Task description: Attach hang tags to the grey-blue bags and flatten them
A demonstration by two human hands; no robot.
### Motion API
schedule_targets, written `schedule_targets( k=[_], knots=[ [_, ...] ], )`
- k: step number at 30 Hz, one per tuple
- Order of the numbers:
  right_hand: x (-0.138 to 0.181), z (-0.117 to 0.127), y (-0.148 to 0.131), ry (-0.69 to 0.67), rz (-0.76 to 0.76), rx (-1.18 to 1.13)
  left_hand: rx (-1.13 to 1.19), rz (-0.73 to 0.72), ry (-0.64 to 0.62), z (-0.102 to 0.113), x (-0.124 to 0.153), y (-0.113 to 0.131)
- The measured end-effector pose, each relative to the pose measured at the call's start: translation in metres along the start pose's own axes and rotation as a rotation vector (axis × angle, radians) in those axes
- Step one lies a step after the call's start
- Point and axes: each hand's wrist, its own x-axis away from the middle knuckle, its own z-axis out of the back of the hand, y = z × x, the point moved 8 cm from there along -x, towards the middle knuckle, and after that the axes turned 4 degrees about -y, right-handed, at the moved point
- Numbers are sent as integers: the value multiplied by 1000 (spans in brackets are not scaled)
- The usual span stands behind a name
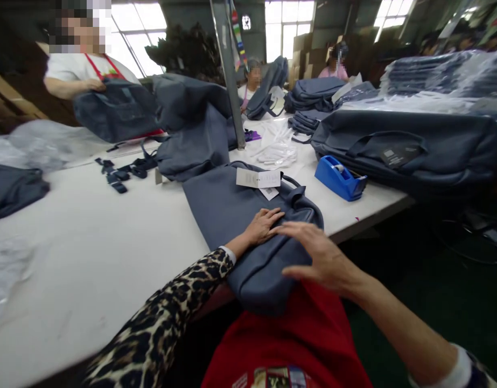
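A grey-blue fabric bag (232,215) lies on the white table (90,242), its near end hanging over the edge toward my lap. A white paper tag (258,178) rests on its far end beside the handle. My left hand (264,225) lies flat on the bag with fingers stretched out. My right hand (319,256) hovers just over the bag's near right side, fingers extended and apart, holding nothing.
A blue tape dispenser (339,179) sits right of the bag. A large dark bag (410,151) fills the right end. Clear plastic sleeves (276,148), loose straps (119,175) and more bags lie farther back. A person (90,70) across the table holds a bag.
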Motion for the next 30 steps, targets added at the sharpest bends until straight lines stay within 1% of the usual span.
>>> schedule_targets(
  k=[1, 2, 3, 5, 7, 9, 11, 12, 14, 16, 18, 21, 23, 25, 27, 30],
  knots=[
    [4, -18, -17, -91, 61, 37, 12, 2, -15, 3, 2, 0],
    [8, -34, -27, -159, 88, 77, 26, 2, -33, 8, 6, 0],
    [12, -48, -30, -194, 90, 115, 36, -1, -52, 14, 14, 1],
    [16, -63, -27, -198, 60, 160, 103, -21, -112, 29, 41, 6],
    [18, -67, -20, -173, 46, 174, 238, -55, -196, 41, 80, 16],
    [21, -66, -18, -160, 55, 179, 342, -90, -268, 47, 121, 30],
    [23, -65, -21, -162, 68, 180, 290, -107, -294, 45, 154, 42],
    [24, -65, -22, -161, 72, 183, 228, -108, -294, 40, 165, 47],
    [24, -66, -24, -152, 73, 194, 103, -98, -272, 29, 176, 51],
    [21, -66, -21, -140, 77, 212, 25, -70, -207, 20, 173, 50],
    [15, -61, -13, -125, 72, 233, 11, -38, -109, 15, 160, 45],
    [3, -40, 6, -53, -4, 240, 94, -28, 76, 15, 135, 36],
    [-1, -27, 15, -14, -44, 211, 138, -63, 154, 16, 117, 33],
    [0, -21, 15, -13, -38, 190, 126, -96, 157, 14, 101, 32],
    [6, -22, 12, -21, -21, 226, 56, -100, 110, 10, 89, 32],
    [17, -27, 14, -12, -38, 323, -84, -93, 30, 2, 83, 34]
  ],
)
